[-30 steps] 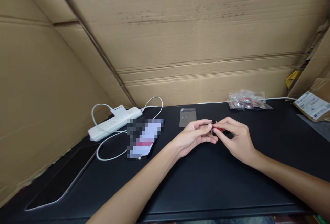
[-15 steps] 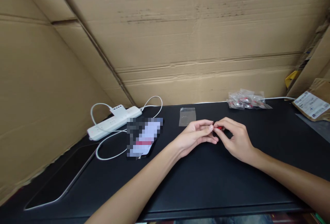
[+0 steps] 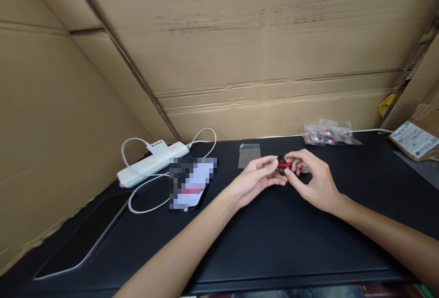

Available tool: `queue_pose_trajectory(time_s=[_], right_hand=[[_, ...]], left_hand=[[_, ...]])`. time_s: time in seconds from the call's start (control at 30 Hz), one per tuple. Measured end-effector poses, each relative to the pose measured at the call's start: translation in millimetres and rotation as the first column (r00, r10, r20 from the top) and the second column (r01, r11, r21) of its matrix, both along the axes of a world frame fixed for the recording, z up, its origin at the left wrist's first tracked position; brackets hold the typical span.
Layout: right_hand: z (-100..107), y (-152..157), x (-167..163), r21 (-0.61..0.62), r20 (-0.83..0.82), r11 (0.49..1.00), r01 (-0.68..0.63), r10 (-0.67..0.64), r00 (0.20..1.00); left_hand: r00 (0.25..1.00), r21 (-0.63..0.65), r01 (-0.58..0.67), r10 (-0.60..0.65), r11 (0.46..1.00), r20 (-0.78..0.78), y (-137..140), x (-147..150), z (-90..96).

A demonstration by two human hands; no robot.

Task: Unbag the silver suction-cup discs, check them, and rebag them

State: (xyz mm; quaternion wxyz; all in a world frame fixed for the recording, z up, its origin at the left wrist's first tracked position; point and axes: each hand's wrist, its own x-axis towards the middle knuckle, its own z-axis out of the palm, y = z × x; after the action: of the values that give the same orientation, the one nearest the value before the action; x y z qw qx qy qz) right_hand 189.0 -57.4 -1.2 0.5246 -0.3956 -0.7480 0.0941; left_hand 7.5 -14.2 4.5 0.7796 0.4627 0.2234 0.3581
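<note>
The disc (image 3: 281, 166) sits between the left hand (image 3: 255, 180) and right hand (image 3: 313, 177), over the table (image 3: 291, 243). Behind the grip, slightly left, lies a bag (image 3: 249, 152); behind and to the right, packets (image 3: 329, 134) lie before the wall (image 3: 257, 51). Left of the grip lies the phone (image 3: 196, 183), then, beyond it, the power strip (image 3: 151, 165). A panel (image 3: 85, 234) is farthest left, a parcel (image 3: 416, 135) far right.

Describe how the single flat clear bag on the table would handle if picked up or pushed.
The clear plastic bag is probably floppy and light, as it looks thin and see-through. Lying nearly flat on the black table, it may be awkward to pinch up. Its glossy highlights suggest smooth film that could slide if pushed.
</note>
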Motion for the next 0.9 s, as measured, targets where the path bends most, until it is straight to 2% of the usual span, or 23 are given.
queue_pose_trajectory(time_s=[0.37, 0.67, 0.9], right_hand=[[-2.5, 2.5, -0.4, -0.097, -0.075, 0.995, 0.016, -0.023, 0.997], [-0.1, 1.9, 2.9, -0.03, 0.021, 1.0, -0.011, 0.011, 1.0], [-0.5, 1.5, 1.7, -0.026, -0.004, 0.998, -0.057, 0.057, 0.998]], left_hand=[[1.0, 0.002, 0.002, -0.002, 1.0, 0.024, -0.6, -1.3, -1.2], [1.0, -0.007, 0.013, -0.013, 1.0, -0.005, -3.9, 1.3, 0.5], [1.0, 0.0, 0.009, -0.009, 1.0, -0.009, -4.6, 1.6, -0.4]])
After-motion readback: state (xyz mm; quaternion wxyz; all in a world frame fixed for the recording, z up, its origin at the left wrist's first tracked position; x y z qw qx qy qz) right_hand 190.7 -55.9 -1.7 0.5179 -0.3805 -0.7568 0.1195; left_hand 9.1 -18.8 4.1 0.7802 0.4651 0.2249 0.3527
